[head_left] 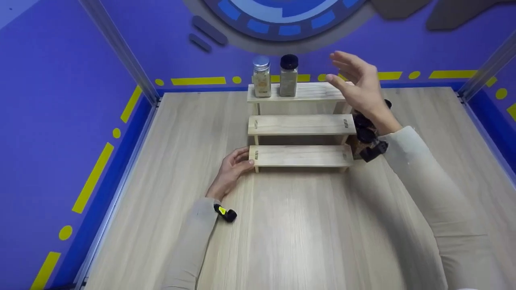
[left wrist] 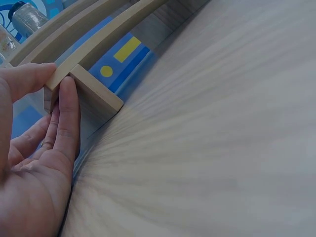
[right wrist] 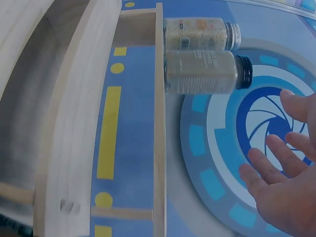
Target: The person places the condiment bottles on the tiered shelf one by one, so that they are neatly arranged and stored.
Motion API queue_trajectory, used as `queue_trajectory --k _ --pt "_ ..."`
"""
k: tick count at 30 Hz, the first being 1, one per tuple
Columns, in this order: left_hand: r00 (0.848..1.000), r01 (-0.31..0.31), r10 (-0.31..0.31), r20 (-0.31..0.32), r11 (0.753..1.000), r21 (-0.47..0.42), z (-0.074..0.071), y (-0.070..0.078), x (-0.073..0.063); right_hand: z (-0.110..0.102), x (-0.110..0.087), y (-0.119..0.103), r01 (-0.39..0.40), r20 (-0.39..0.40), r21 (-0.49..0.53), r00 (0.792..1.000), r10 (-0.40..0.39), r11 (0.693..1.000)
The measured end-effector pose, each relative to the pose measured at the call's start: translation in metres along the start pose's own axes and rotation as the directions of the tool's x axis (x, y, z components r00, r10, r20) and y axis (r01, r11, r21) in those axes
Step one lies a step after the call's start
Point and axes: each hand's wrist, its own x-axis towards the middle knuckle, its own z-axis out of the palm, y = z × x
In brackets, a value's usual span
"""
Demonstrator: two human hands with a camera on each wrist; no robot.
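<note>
A three-step wooden spice rack [head_left: 301, 155] stands on the table. My left hand [head_left: 234, 167] grips the left end of its lowest step, thumb on top and fingers underneath, as the left wrist view shows. On the top step, toward the left, stand a glass spice jar with a silver lid [head_left: 262, 78] and one with a black lid [head_left: 288, 76], both upright. My right hand [head_left: 360, 86] hovers above the top step's right end, fingers spread and holding nothing. In the right wrist view this hand [right wrist: 289, 173] is apart from both jars.
Several black-lidded jars [head_left: 365, 135] stand close by the rack's right side, partly hidden by my right forearm. Blue panels [head_left: 60, 133] with yellow marks enclose the wooden table [head_left: 290, 229] at the back and sides.
</note>
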Motion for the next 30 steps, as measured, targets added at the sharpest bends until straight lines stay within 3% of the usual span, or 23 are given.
queue_trajectory --k 4,15,22,30 --pt "1.000 0.002 -0.002 -0.006 1.000 -0.006 -0.002 0.000 -0.002 -0.013 -0.010 0.004 0.016 -0.022 -0.042 1.000 -0.017 0.999" --pt "1.000 0.015 -0.015 -0.004 1.000 0.016 0.000 0.001 0.001 -0.055 -0.046 0.026 -0.050 -0.098 -0.079 0.994 0.042 0.996" --pt "1.000 0.010 -0.010 -0.012 0.999 0.036 -0.001 0.002 0.001 -0.074 -0.071 0.056 -0.116 -0.162 -0.120 0.982 0.095 0.986" --pt "1.000 0.003 -0.003 -0.009 0.999 0.041 -0.001 0.001 0.001 -0.087 -0.104 0.093 -0.139 -0.238 -0.124 0.965 0.107 0.983"
